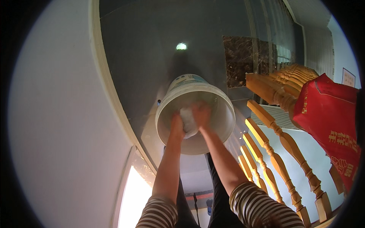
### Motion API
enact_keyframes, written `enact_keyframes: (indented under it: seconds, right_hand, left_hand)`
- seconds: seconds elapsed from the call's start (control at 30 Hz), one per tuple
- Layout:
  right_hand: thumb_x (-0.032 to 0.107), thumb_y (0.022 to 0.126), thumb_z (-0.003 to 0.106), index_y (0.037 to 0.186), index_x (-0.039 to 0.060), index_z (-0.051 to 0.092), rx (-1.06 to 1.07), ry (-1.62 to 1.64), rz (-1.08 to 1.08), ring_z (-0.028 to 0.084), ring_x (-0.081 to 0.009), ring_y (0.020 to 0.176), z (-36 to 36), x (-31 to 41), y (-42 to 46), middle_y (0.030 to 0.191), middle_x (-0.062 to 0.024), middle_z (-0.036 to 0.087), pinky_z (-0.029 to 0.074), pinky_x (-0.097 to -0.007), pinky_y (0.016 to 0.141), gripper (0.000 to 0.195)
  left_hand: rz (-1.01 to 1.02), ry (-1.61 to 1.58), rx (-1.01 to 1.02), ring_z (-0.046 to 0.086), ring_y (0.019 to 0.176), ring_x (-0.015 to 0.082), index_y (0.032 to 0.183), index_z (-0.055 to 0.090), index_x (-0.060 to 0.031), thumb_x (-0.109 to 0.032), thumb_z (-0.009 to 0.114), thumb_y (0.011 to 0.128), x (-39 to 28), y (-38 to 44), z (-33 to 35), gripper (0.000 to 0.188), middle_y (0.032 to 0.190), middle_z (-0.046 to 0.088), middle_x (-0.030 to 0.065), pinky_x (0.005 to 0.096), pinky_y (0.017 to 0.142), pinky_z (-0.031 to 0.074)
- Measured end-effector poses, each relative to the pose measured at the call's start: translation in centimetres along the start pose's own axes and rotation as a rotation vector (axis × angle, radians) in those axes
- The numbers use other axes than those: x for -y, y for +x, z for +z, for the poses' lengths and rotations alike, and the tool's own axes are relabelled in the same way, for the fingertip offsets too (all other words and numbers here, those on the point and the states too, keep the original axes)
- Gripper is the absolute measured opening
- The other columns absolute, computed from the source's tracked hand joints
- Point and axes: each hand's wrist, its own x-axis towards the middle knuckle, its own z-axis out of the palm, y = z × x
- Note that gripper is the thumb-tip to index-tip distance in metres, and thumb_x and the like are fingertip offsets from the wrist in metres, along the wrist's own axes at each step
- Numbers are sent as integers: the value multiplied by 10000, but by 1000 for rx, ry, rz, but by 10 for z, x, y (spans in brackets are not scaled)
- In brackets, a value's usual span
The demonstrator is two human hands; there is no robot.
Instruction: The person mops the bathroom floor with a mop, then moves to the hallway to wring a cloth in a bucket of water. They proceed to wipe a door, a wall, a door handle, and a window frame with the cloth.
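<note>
A white plastic bucket [225, 128] stands on the grey floor in front of me, its round mouth facing up. Both my hands reach inside it. My left hand [177, 124] is at the left side of a wet-looking white cloth [188, 121], and my right hand [202, 114] grips its right side. The hands and the bucket's inside are somewhat blurred, so single fingers are hard to make out. Printed patterns show on the bucket's far outer wall.
On the right runs a wooden stair railing with turned balusters [275, 156]; a red cloth or bag [328, 114] bearing writing hangs over it. A pale wall [65, 114] with a cream baseboard [107, 82] rises on the left. Dark patterned stone [239, 62] borders the stairs.
</note>
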Motion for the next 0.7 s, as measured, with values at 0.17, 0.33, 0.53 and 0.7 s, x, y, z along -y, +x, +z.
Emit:
enact_keyframes:
  seconds: [0.17, 0.33, 0.53, 0.7]
  right_hand:
    - [210, 902, 603, 1057, 20, 659, -29, -391, -57, 611, -426, 1025, -30, -33, -12, 1189, -226, 635, 482, -485, 875, 252]
    - [193, 915, 563, 1157, 50, 634, 110, -809, -210, 599, -410, 1095, -5, -59, -52, 1363, -196, 558, 489, -517, 916, 291]
    - [190, 917, 522, 1329, 70, 569, 959, -909, 104, 634, -355, 1100, 9, -66, 28, 1337, -181, 601, 532, -470, 890, 433]
    - [114, 839, 681, 1385, 78, 552, 452, -342, 3, 645, -338, 1026, -34, -34, -10, 1297, -165, 627, 538, -421, 862, 562]
  left_hand:
    - [-290, 25, -104, 571, 1216, 253, 1289, 634, -24, -291, 646, 956, -38, -24, 2, 427, 1317, 613, 131, 418, 1053, 428]
    - [480, 796, -266, 620, 1191, 343, 1264, 651, -14, -255, 685, 910, 17, 5, -11, 429, 1219, 680, 200, 421, 1030, 457]
    - [123, 819, -8, 672, 1060, 339, 1132, 711, -73, -219, 656, 918, 6, 66, -13, 265, 1110, 718, 158, 428, 943, 509]
    - [416, 534, 19, 668, 1051, 341, 1143, 668, -96, -62, 693, 829, -20, -4, -6, 317, 1069, 712, 112, 424, 913, 516]
